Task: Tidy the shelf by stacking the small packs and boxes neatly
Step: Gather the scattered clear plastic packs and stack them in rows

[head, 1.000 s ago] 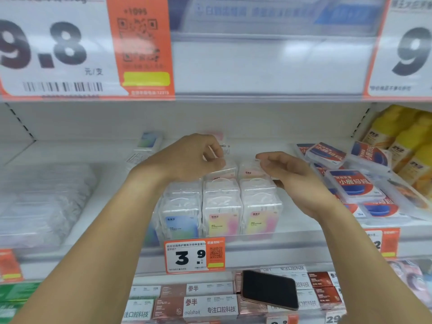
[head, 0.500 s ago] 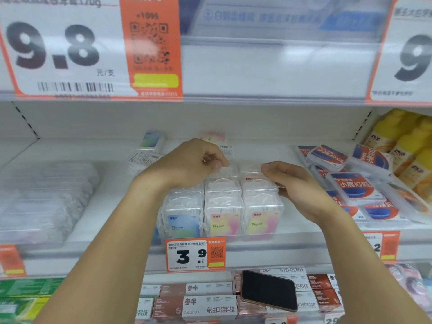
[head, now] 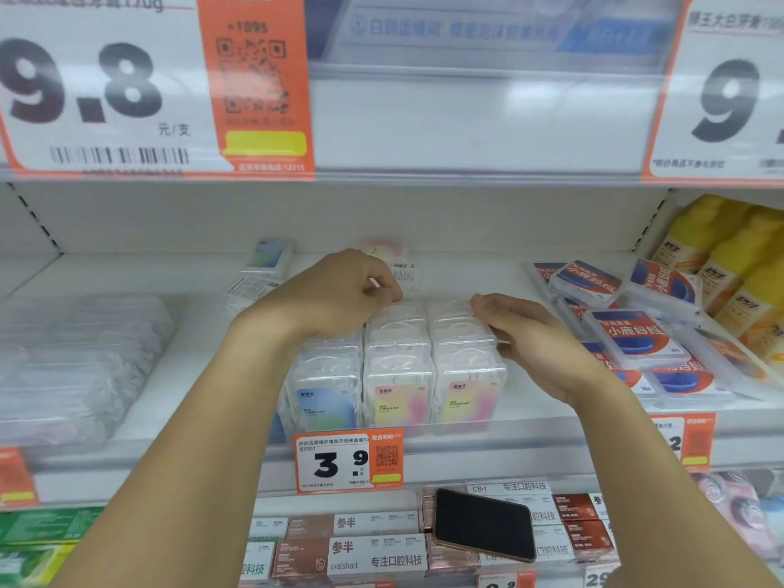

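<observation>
Small packs point(head: 396, 375) between hands, both touching.

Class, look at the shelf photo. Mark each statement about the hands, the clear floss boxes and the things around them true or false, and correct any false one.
1. Both hands are at the rows of clear boxes. True: the left hand and right hand are at the back of the rows.
2. The price tag below those boxes reads 9.8. False: that price tag reads 3.9.
3. A dark phone lies on boxes on the shelf below. True.
4. The yellow bottles stand at the left. False: the yellow bottles are at the far right.
5. The front box of the left row has a blue label. True.
</observation>
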